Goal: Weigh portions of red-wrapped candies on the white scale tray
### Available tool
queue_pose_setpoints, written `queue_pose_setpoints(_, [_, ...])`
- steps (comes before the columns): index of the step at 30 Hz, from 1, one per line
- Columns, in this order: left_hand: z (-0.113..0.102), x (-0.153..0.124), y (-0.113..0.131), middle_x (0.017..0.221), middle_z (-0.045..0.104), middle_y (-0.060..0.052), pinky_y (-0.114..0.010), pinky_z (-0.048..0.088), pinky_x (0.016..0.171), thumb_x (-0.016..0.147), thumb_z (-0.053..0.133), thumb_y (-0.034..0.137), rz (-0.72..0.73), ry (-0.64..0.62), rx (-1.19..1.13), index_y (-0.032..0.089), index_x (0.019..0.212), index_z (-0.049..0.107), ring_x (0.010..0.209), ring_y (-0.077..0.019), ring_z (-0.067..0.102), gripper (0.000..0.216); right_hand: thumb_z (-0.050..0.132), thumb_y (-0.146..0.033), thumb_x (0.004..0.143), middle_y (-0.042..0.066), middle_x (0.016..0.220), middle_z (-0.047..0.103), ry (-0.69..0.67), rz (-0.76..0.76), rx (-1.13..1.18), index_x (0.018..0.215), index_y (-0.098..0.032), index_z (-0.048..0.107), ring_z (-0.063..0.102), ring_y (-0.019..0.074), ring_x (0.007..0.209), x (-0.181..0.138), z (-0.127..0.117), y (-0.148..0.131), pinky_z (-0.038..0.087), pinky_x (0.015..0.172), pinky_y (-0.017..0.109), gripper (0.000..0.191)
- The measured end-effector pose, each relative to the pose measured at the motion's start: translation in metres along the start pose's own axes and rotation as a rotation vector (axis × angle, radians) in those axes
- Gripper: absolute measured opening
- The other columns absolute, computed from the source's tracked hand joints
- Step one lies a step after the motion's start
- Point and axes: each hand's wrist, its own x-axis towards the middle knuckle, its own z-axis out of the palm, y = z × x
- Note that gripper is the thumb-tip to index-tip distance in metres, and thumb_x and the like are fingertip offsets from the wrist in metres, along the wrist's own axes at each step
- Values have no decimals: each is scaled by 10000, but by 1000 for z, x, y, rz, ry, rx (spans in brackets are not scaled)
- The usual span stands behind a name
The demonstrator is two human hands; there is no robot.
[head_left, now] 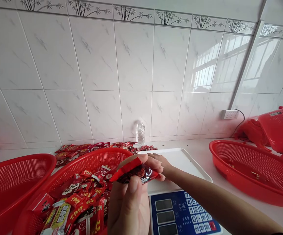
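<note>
My left hand (129, 202) is raised in the foreground and pinches a small red snack packet (135, 172) between thumb and fingers. My right hand (159, 164) comes in from the right and grips the same packet at its right end. Both hands hover over the near edge of a white scale tray (180, 160). Just left of them a red mesh basket (107, 156) holds several red snack packets (82, 199).
An electronic scale with a blue keypad (195, 212) sits under the tray. An empty red basket (14, 182) stands at left, another red basket (254, 169) at right with an upturned one (280, 129) behind. A water bottle (141, 133), loose packets (82, 149) and a wall socket (229, 114) line the tiled wall.
</note>
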Motion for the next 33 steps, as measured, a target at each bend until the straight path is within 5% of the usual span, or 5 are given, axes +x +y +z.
queue_pose_setpoints(7, [0,-4,2,847,681,-64,-319,557,660,884,579,374,-1,-52,-18,221,996,677,787,-205,643,213,552,-185,739,-9,864,663,106,113,90,978,-259,550,586,154,734,-13,-30,21,401,634,254,250])
queue_pose_setpoints(17, [-3,-1,6,888,667,-56,-328,546,696,887,582,353,0,-155,32,243,978,691,805,-203,626,179,488,-335,816,0,878,674,143,198,263,936,-241,544,607,148,755,-38,-21,40,458,659,262,163])
queue_pose_setpoints(22, [-2,-1,6,881,665,-55,-318,531,682,903,556,351,0,-165,33,239,989,691,760,-186,618,196,357,-432,911,1,821,662,133,202,286,983,-233,563,607,153,707,-39,-24,49,477,645,282,296])
queue_pose_setpoints(28, [-1,-2,4,861,666,-54,-314,524,681,892,574,366,-16,-167,31,238,981,693,754,-184,608,196,367,-414,931,63,1113,677,94,183,212,1227,-249,562,624,222,996,-55,-27,51,468,864,383,391])
queue_pose_setpoints(33, [-4,-1,1,872,664,-60,-320,527,678,900,560,365,-11,-208,30,244,998,690,751,-189,610,203,463,-439,899,69,1394,514,61,128,116,1309,-284,549,404,268,1327,-68,-27,46,310,1076,472,447])
